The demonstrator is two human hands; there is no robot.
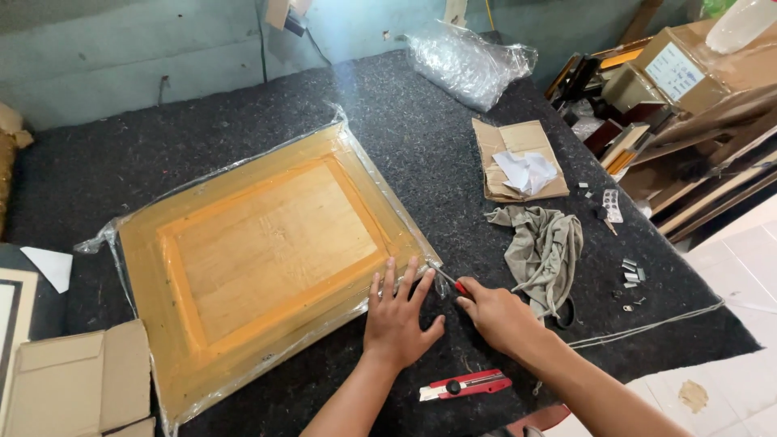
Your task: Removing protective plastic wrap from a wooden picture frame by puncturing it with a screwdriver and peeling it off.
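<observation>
A wooden picture frame lies face down on the dark felt table, wrapped in clear plastic film. My left hand rests flat with fingers spread on the frame's near right corner, pressing the film. Just right of it, my right hand grips a small red-handled tool whose metal tip points at the film at that corner. A red utility knife lies on the felt below my hands, untouched.
A grey rag lies right of my hands, with torn cardboard and crumpled paper beyond it. A clear plastic bag sits at the back. Small metal clips lie near the right edge. Cardboard boxes at bottom left; stacked frames at right.
</observation>
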